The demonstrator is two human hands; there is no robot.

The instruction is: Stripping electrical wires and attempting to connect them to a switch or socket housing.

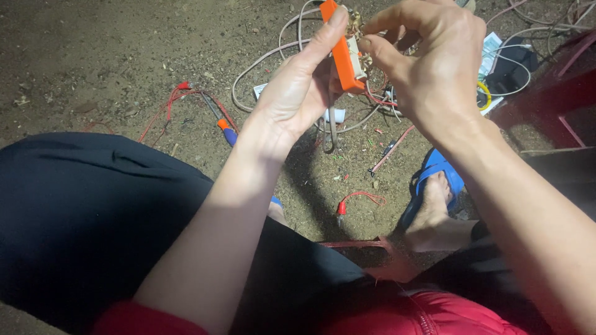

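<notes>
Orange plastic stands out between the hands: a flat electrical fitting [341, 53] with a pale inner block, held up at about chest height. The left hand [298, 93] is closed on it, thumb along one long edge and fingers behind, palm turned toward the camera. The right hand [428, 68] pinches at the fitting's wired side with thumb and forefinger; what sits exactly between those fingertips is too small to tell, though bare wire ends [359, 25] show just above them.

Good practice here, as a judgement, is to keep the left hand's grip firm and low on the fitting so the terminals stay exposed, and to let the right hand's fingertips work one conductor at a time without bending the strands.

Below the hands lie the person's dark trousers [93, 217] and a red jacket hem [422, 310]. Under the right forearm a bare foot rests in a blue sandal [437, 180]. On the dirt floor [93, 56] beneath the left wrist a screwdriver with orange and blue handle [226, 130] lies beside red wires [180, 99]. Beyond the hands a pale cable [273, 56] loops across the floor, hanging from the fitting.
</notes>
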